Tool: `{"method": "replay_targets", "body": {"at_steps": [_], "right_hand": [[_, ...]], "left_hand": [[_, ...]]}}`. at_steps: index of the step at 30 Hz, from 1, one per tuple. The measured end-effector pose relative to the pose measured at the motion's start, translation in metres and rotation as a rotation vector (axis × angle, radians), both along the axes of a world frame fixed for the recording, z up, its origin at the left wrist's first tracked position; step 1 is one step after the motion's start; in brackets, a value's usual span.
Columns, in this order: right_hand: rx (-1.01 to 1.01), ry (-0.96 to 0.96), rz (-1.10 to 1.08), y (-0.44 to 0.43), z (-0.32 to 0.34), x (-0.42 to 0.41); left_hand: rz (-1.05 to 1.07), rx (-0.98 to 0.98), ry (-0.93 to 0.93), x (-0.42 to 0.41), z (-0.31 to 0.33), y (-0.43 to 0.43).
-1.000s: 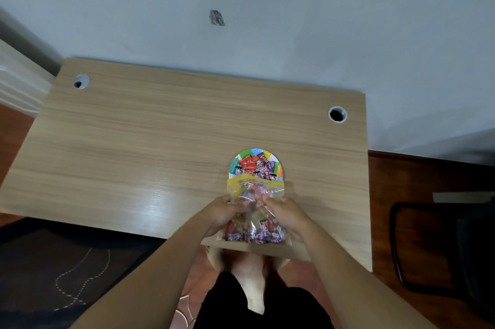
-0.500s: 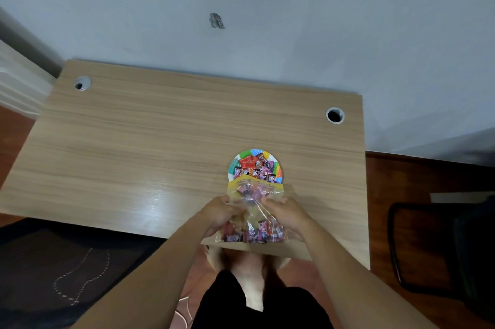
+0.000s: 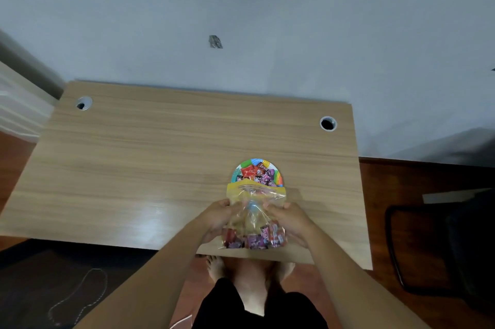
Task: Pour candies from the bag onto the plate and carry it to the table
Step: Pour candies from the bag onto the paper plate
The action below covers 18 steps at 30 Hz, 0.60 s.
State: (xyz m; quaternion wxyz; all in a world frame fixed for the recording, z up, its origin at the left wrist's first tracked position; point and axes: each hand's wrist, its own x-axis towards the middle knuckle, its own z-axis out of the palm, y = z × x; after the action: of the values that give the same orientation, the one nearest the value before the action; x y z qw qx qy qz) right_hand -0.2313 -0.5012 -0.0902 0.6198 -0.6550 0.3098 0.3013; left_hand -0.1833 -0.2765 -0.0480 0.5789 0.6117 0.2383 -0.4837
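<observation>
A: What's the biggest thing here?
B: The table (image 3: 160, 168), light wood grain, set against a pale wall (image 3: 267, 20). It has two round cable holes, one far left (image 3: 83, 103), one far right (image 3: 328, 123).

A: And beside it?
B: A dark chair (image 3: 442, 248) on the right, on a reddish wooden floor (image 3: 401, 181).

A: Where's the bag?
B: The bag (image 3: 255, 217) is clear plastic with a yellow top band. It is over the near part of the table, its mouth pointing away toward the plate. Wrapped candies (image 3: 254, 240), purple and red, sit bunched at its near end; the middle looks mostly empty.

A: Who has it?
B: Both hands. The left hand (image 3: 218, 217) pinches the bag's left side, the right hand (image 3: 290, 220) its right side; each grip is clenched on the plastic.

A: And the plate?
B: The plate (image 3: 278, 177) is small, with a rainbow rim, resting on the table just past the bag's mouth, which hides its near edge. It holds a heap of sweets (image 3: 257, 172), red and purple wrappers.
</observation>
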Motion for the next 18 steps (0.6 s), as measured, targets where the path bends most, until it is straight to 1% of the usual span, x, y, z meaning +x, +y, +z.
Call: {"method": "replay_targets", "body": {"at_steps": [3, 7, 11, 13, 18], "right_hand": [[0.016, -0.01, -0.036, 0.004, 0.014, 0.002], [0.066, -0.04, -0.092, 0.013, 0.039, 0.009], [0.013, -0.097, -0.082, 0.02, 0.062, 0.016], [0.001, -0.134, -0.091, 0.021, 0.073, 0.021], [0.004, -0.241, 0.003, 0.029, 0.102, 0.036]], "left_hand": [[0.055, 0.033, -0.049, 0.007, 0.015, 0.006], [0.155, 0.013, -0.156, 0.015, 0.026, 0.019], [0.202, -0.036, -0.284, 0.029, 0.039, 0.037], [0.21, -0.056, -0.335, 0.037, 0.048, 0.046], [0.137, -0.054, -0.483, 0.055, 0.075, 0.062]]}}
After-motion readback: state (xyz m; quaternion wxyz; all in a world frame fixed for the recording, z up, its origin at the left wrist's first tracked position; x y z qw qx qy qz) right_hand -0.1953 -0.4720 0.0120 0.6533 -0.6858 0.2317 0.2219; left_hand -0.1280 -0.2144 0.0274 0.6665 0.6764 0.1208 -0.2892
